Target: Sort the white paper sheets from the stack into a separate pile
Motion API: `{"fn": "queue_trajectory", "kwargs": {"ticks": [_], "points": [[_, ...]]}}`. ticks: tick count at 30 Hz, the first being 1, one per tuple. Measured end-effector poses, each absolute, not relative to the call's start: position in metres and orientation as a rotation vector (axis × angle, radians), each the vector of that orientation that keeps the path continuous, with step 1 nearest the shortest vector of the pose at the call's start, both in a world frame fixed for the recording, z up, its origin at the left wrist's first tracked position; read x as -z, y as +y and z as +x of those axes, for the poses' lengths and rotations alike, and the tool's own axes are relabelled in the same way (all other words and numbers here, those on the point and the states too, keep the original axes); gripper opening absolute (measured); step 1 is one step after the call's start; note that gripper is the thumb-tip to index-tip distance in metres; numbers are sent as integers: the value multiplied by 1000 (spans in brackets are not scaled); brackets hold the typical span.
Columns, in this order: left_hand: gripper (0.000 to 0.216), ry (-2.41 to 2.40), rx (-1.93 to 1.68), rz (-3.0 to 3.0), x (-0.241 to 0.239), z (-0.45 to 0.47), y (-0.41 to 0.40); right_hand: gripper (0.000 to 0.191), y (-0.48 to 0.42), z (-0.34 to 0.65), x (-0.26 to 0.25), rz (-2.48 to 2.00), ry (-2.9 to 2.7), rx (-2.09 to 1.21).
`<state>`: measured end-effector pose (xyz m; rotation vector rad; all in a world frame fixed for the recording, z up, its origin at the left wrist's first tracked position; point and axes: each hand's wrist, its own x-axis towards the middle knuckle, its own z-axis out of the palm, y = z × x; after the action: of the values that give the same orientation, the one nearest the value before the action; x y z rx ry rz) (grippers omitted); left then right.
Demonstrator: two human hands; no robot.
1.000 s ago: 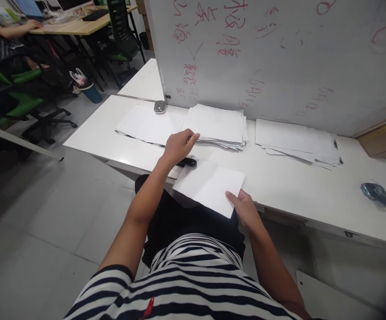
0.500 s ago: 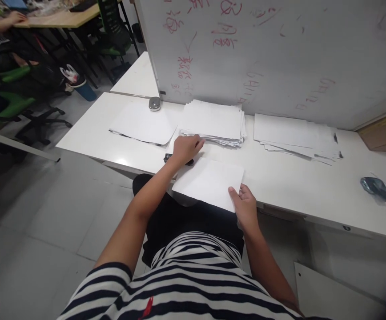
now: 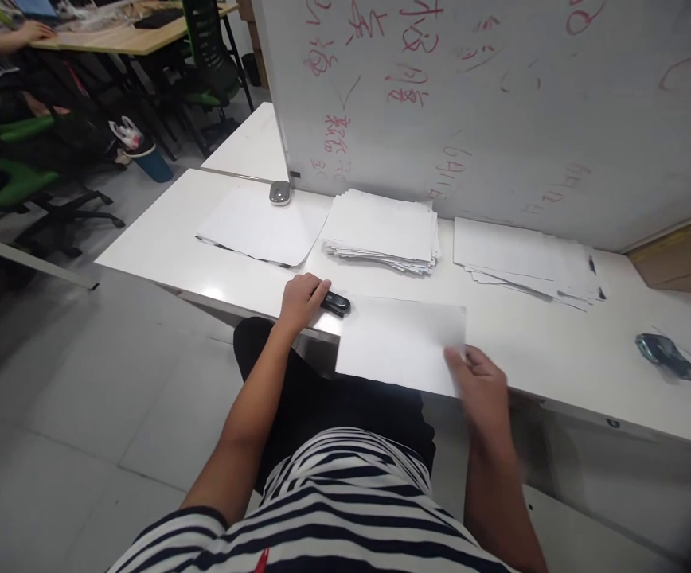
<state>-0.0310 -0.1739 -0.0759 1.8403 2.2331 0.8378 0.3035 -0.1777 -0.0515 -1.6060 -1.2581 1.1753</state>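
My left hand (image 3: 305, 302) is wrapped round a black stapler (image 3: 337, 303) near the front edge of the white table. The stapler's right end touches or nearly touches the left edge of the white paper (image 3: 399, 342). Pinched at its right edge, that paper is held by my right hand (image 3: 480, 382), thumb on top; it overhangs the table's front edge. Whether it is one sheet or several, I cannot tell. Behind it lies a thick stack of white paper (image 3: 381, 227). Farther right is a looser, fanned pile of papers (image 3: 506, 259).
More white paper (image 3: 262, 227) lies at the left of the table (image 3: 148, 231), with a grey rounded device (image 3: 279, 192) behind it. A dark, shiny object (image 3: 665, 356) is at the right. A whiteboard (image 3: 501, 119) with red writing stands behind. Another person's arm (image 3: 8, 40) rests on a far desk.
My left hand has moved from the thick stack's front edge down to the stapler and closed on it. My right hand has carried the paper to the right.
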Motion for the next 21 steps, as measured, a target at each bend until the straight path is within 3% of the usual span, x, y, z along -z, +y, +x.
{"fn": "queue_trajectory", "kwargs": {"ticks": [5,12,16,21], "points": [[44,2255,-853,1856,77,-31,-171,33,-173,332,23,-1449,-946,-792],[31,2082,-873,1891,68,-31,-182,42,-170,337,50,-1535,-966,-764],[49,2027,-833,1939,63,-32,-188,39,-170,347,48,-1332,-833,-867],[41,2095,-858,1897,69,-31,-186,37,-167,351,56,-1446,-925,-811]]}}
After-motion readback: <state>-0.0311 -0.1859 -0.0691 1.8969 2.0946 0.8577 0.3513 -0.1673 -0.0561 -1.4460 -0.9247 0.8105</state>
